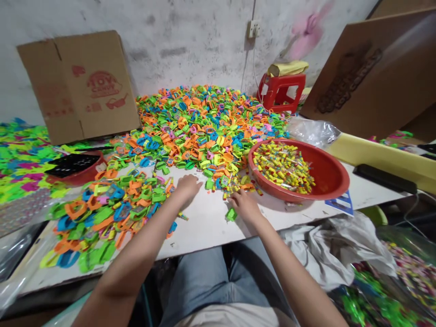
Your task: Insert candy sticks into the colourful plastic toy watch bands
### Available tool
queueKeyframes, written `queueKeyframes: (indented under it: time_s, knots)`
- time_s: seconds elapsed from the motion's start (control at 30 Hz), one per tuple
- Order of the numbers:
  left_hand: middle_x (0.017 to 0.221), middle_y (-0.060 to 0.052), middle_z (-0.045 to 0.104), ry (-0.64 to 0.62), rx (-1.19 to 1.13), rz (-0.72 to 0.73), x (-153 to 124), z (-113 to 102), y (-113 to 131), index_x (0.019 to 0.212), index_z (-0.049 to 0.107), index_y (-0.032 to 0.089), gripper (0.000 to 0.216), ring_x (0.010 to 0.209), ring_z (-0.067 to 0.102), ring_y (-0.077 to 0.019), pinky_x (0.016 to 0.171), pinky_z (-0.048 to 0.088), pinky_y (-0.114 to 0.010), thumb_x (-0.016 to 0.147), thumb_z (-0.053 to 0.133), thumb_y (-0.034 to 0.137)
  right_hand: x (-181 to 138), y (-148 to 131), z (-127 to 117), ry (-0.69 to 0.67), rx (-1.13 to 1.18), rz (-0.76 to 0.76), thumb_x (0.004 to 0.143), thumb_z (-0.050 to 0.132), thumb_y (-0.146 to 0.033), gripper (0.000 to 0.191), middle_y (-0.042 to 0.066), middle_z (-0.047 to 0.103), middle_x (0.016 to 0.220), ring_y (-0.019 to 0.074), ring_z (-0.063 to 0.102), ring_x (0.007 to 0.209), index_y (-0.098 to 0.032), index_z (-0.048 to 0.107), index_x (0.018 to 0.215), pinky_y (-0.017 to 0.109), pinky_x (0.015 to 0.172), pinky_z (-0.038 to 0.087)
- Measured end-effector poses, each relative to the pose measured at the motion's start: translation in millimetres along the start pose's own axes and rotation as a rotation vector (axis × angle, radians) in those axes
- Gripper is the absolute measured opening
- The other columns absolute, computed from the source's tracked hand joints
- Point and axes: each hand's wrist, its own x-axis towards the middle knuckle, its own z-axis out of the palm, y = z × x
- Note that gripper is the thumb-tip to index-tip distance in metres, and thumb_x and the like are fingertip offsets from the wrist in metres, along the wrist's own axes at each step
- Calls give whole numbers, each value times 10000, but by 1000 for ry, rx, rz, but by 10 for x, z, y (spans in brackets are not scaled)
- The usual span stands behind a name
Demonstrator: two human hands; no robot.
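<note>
Left hand: left hand (186, 186) lies knuckles up on the white counter (204, 222), at the near edge of the left heap of flat plastic frames in orange, green and blue (102, 213); grip curled over, contents not visible, cannot tell if it pinches anything.
Right hand: right hand (243, 204) rests on the counter just left of the red round plastic basin (327, 175); fingers bent down among loose pieces.
Green piece: a small green plastic piece (231, 214) lies touching the right hand's near-left side; possibly pinched, view too small to settle.
Basin: holds small yellow wrapped sticks (282, 165).
Far: large mound of mixed coloured plastic frames (204, 122) spreads to the wall.
Far left: brown cardboard box (80, 84) stands upright.
Far right: red plastic stool (281, 91).
</note>
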Motion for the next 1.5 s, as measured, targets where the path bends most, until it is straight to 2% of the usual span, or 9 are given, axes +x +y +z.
queueKeyframes:
  time_s: [0.13, 0.3, 0.57, 0.77, 0.93, 1.03, 1.13, 1.3, 1.5]
  knots:
    - [1058, -146, 689, -28, -207, -40, 269, 248, 214, 912, 688, 146, 292, 1033, 616, -268, 887, 449, -395, 794, 626, 406, -41, 53, -23, 17, -53, 51, 944, 447, -318, 215, 99, 590, 1041, 196, 621, 827, -192, 615, 990, 266, 600, 371]
    - [796, -69, 682, 17, -553, -67, 186, 268, 248, 719, 611, 166, 240, 795, 649, -214, 689, 480, -297, 741, 670, 398, -58, 208, -51, 37, -78, 77, 906, 520, -308, 172, 91, 625, 1022, 200, 614, 830, -189, 599, 1002, 261, 591, 353]
    - [936, -22, 658, -60, -1184, -37, -754, 111, 182, 1187, 459, 220, 594, 757, 626, -127, 635, 483, -225, 691, 710, 429, -26, 225, 3, 91, 18, -47, 865, 549, -221, 139, 99, 618, 1016, 241, 548, 984, -214, 661, 947, 309, 772, 383]
    - [969, -36, 649, -222, -1782, -218, -1350, 135, 208, 1028, 605, 185, 526, 861, 604, -126, 733, 466, -202, 581, 839, 332, -88, 116, -19, 139, 233, -23, 837, 535, -209, 110, 89, 612, 887, 217, 568, 843, -161, 594, 916, 319, 728, 425]
    - [953, -36, 674, -181, -1679, -158, -1555, 127, 280, 1081, 571, 196, 476, 901, 618, -159, 832, 466, -256, 668, 781, 304, -471, -225, -206, -5, 952, -92, 802, 636, -358, 205, -20, 569, 737, 138, 562, 672, -215, 549, 920, 250, 610, 452]
    - [1126, -47, 643, -161, -1544, -30, -1638, 75, 317, 1110, 543, 218, 419, 991, 609, -163, 857, 469, -251, 733, 721, 257, -711, -439, -308, -53, 1325, -105, 727, 736, -376, 261, 8, 632, 859, 142, 600, 763, -219, 550, 820, 264, 677, 480]
    - [1245, -42, 578, -174, -1419, 42, -1693, 29, 334, 1140, 512, 245, 412, 1089, 582, -172, 898, 468, -258, 762, 675, 222, -839, -556, -347, 18, 1306, -126, 737, 742, -348, 228, 27, 674, 874, 149, 626, 785, -208, 567, 777, 283, 717, 497]
    - [1170, -16, 590, -53, -1193, 105, -1727, 43, 316, 1122, 536, 255, 389, 1136, 541, -170, 979, 426, -270, 760, 680, 251, -880, -597, -347, 222, 990, -295, 860, 615, -259, 166, 42, 674, 924, 163, 630, 868, -247, 701, 1001, 303, 782, 498]
    - [1129, -23, 624, 4, -1120, 118, -1756, -24, 346, 1082, 572, 233, 342, 1102, 571, -172, 936, 469, -270, 753, 666, 237, -933, -614, -331, 307, 896, -345, 889, 563, -204, 216, 42, 665, 965, 151, 632, 874, -246, 633, 1089, 268, 743, 509]
